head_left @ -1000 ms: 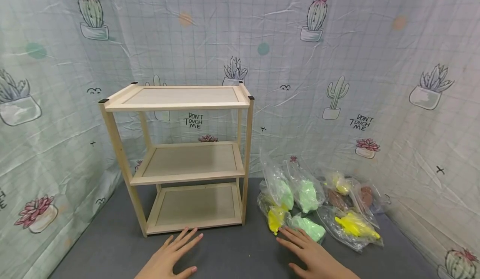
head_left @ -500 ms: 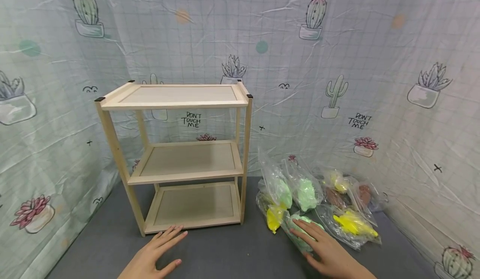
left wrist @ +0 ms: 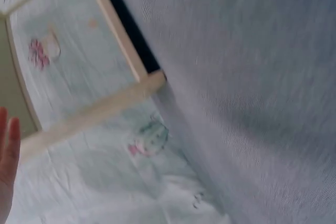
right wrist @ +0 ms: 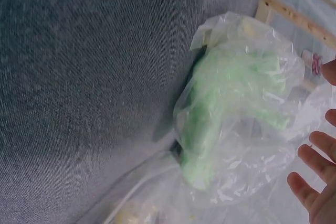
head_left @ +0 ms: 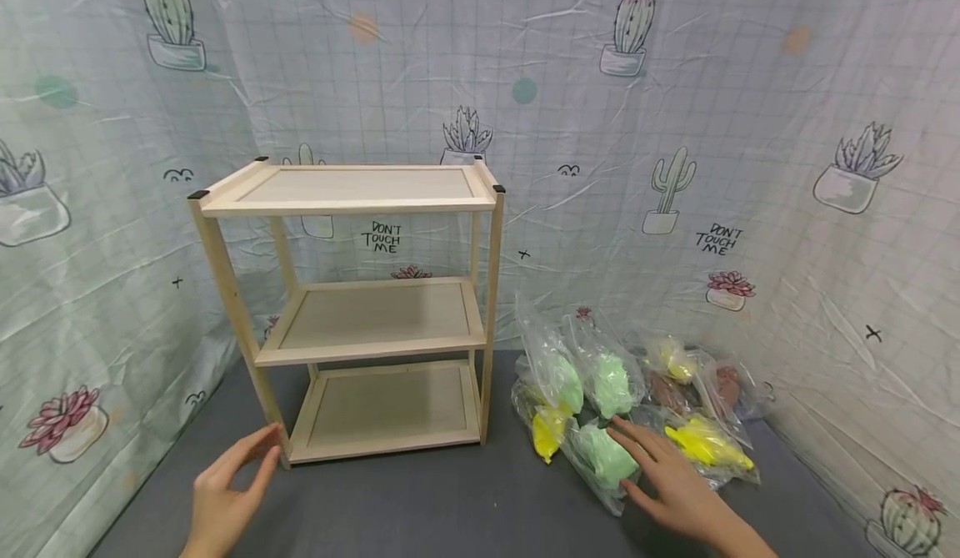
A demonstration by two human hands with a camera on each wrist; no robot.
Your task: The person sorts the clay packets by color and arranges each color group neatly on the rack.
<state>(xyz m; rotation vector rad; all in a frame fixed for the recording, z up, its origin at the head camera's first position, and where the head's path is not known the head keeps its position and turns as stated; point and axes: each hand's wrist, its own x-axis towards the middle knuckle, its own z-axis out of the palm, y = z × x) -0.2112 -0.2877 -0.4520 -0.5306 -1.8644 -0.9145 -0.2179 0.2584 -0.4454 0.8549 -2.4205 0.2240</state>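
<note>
A pale wooden three-tier shelf (head_left: 375,347) stands on the grey surface, left of centre. Close to its front left leg is my left hand (head_left: 228,485), thumb and fingers apart with nothing held between them. In the left wrist view its fingertips (left wrist: 13,132) show at the left edge beside the shelf frame (left wrist: 89,119). My right hand (head_left: 671,476) has its fingers spread at the right side of a clear plastic bag with a light green lump inside (head_left: 606,455). The right wrist view shows this green-filled bag (right wrist: 226,93) with loosely bent fingers (right wrist: 315,163) beside it.
Behind lie more clear bags: light green ones (head_left: 611,384), a yellow one (head_left: 549,431), a bright yellow one (head_left: 705,443) and brown ones (head_left: 726,384). A cactus-print cloth (head_left: 570,233) hangs around the back and sides. Grey fabric (head_left: 420,508) covers the surface.
My left hand has moved left to the shelf's front left leg, thumb and fingers drawing nearer. The right hand has shifted right, across the front green bag, which now lies turned differently.
</note>
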